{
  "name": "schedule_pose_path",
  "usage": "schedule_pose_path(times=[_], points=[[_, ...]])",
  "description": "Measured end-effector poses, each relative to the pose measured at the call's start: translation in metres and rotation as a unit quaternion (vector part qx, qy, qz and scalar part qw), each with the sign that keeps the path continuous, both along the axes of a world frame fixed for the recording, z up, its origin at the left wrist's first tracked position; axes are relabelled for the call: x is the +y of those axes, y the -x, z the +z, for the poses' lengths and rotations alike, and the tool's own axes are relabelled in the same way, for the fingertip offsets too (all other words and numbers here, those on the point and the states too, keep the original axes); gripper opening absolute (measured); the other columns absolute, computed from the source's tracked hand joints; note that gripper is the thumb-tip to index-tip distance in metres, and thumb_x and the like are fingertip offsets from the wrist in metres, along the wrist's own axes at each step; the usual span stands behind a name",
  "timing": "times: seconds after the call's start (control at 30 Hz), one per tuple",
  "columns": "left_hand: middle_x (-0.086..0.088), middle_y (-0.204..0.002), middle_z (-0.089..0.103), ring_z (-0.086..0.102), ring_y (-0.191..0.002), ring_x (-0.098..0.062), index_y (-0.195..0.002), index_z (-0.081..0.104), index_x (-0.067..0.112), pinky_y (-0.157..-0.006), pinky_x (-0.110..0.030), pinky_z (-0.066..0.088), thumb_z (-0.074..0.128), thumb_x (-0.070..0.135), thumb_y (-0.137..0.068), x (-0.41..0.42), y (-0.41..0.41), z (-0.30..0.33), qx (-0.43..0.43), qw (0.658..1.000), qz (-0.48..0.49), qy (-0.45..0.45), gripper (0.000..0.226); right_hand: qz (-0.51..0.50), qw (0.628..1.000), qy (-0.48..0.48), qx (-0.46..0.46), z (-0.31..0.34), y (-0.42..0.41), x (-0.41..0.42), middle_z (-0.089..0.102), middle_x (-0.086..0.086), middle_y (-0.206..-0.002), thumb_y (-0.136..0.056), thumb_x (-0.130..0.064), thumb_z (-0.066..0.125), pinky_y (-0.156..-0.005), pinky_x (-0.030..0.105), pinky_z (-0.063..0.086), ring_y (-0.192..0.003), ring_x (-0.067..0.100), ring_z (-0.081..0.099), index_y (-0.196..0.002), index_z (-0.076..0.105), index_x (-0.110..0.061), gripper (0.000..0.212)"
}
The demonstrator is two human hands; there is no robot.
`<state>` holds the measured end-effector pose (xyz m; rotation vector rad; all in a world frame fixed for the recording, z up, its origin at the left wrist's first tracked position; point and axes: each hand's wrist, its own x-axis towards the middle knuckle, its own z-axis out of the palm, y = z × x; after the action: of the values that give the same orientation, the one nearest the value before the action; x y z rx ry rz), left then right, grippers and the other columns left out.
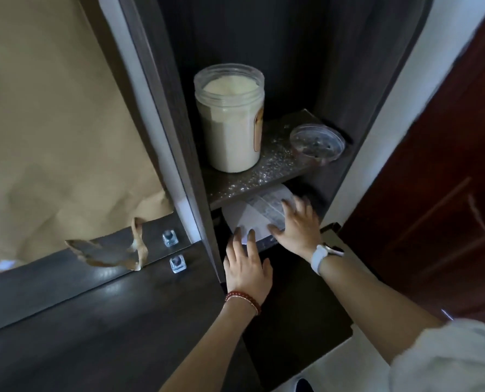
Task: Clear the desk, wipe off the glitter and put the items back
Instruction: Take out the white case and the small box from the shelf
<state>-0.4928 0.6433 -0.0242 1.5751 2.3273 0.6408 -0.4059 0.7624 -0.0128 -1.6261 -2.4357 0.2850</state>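
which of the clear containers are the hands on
The lying container under the glittered shelf; left hand and right hand touch it. The tall jar and small tub stand above.

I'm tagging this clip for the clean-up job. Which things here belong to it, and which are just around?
Job:
glittered shelf
powder jar
clear lidded cup
white container, under the shelf, touched by right hand
left hand

Around:
brown paper
two glass cubes
red door
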Motion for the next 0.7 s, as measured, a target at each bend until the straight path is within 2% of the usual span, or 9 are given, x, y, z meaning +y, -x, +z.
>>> schedule_pose_path(times=[0.07,0.13,0.2,0.3,0.43,0.5,0.6,0.67,0.7], points=[[-0.020,-0.146,0.019,0.018,-0.135,-0.034,-0.144,0.009,0.008,-0.110,-0.040,0.019,0.050,0.033,-0.087,0.013,-0.008,0.000,-0.059,0.996,0.066,-0.008,0.074,0.007,0.998,0.042,0.040,-0.010,-0.005,0.014,0.020,0.015,-0.148,-0.081,-0.045,0.060,-0.107,0.047,0.022,-0.137,0.037,0.012,-0.132,0.037,-0.014,0.064],[-0.021,-0.146,0.020,0.019,-0.135,-0.032,-0.143,0.004,0.002,-0.111,-0.035,0.017,0.049,0.034,-0.089,0.028,-0.014,0.006,-0.169,0.973,0.155,-0.017,0.077,0.020,0.991,0.068,0.116,-0.015,-0.009,0.020,0.029,0.018,-0.142,-0.078,-0.038,0.065,-0.103,0.043,0.029,-0.131,0.038,0.024,-0.125,0.042,-0.011,0.059],[-0.022,-0.146,0.022,0.024,-0.134,-0.033,-0.142,0.003,0.000,-0.109,-0.037,0.022,0.051,0.036,-0.089,0.043,-0.021,0.010,-0.252,0.939,0.236,-0.014,0.081,0.027,0.983,0.068,0.167,-0.018,-0.014,0.024,0.039,0.016,-0.132,-0.077,-0.029,0.067,-0.096,0.039,0.034,-0.122,0.037,0.035,-0.119,0.044,-0.008,0.052],[-0.021,-0.144,0.026,0.032,-0.129,-0.035,-0.141,0.011,-0.001,-0.103,-0.040,0.033,0.058,0.035,-0.085,0.049,-0.032,0.011,-0.252,0.924,0.286,-0.028,0.081,0.020,0.977,0.087,0.195,-0.017,-0.020,0.023,0.044,0.014,-0.125,-0.077,-0.023,0.064,-0.093,0.037,0.035,-0.119,0.033,0.036,-0.117,0.043,-0.005,0.049],[-0.013,-0.139,0.030,0.039,-0.123,-0.028,-0.136,0.025,0.002,-0.085,-0.024,0.035,0.062,0.024,-0.083,0.032,-0.059,0.017,-0.275,0.903,0.310,-0.115,0.068,0.049,0.968,0.099,0.227,-0.011,-0.043,0.015,0.049,0.014,-0.118,-0.075,-0.021,0.066,-0.087,0.035,0.040,-0.113,0.030,0.042,-0.116,0.042,-0.004,0.051],[-0.011,-0.128,0.035,0.042,-0.119,-0.027,-0.131,0.032,0.002,-0.087,-0.024,0.038,0.067,0.025,-0.080,0.017,-0.069,0.016,-0.314,0.871,0.336,-0.175,0.066,0.062,0.957,0.112,0.260,-0.013,-0.066,-0.002,0.048,0.014,-0.120,-0.074,-0.019,0.069,-0.082,0.030,0.043,-0.111,0.028,0.045,-0.119,0.042,-0.002,0.055],[-0.005,-0.118,0.033,0.049,-0.111,-0.028,-0.131,0.036,0.009,-0.095,-0.040,0.044,0.069,0.030,-0.078,-0.013,-0.081,0.010,-0.386,0.822,0.380,-0.176,0.066,0.054,0.934,0.164,0.312,-0.025,-0.108,-0.039,0.046,0.010,-0.122,-0.072,-0.019,0.075,-0.079,0.026,0.049,-0.108,0.022,0.050,-0.122,0.040,-0.007,0.063],[-0.002,-0.120,0.033,0.047,-0.109,-0.021,-0.130,0.039,0.015,-0.098,-0.038,0.043,0.071,0.036,-0.075,-0.033,-0.086,0.004,-0.411,0.824,0.366,-0.136,0.067,0.043,0.915,0.213,0.339,-0.031,-0.133,-0.064,0.044,0.006,-0.127,-0.073,-0.016,0.075,-0.083,0.024,0.049,-0.112,0.019,0.049,-0.125,0.037,-0.010,0.065],[-0.003,-0.123,0.038,0.047,-0.110,-0.019,-0.129,0.039,0.017,-0.098,-0.038,0.042,0.072,0.043,-0.071,-0.043,-0.090,0.000,-0.420,0.829,0.349,-0.116,0.072,0.042,0.909,0.238,0.340,-0.034,-0.144,-0.078,0.042,0.002,-0.128,-0.074,-0.015,0.074,-0.081,0.015,0.048,-0.112,0.016,0.047,-0.125,0.036,-0.010,0.064]])
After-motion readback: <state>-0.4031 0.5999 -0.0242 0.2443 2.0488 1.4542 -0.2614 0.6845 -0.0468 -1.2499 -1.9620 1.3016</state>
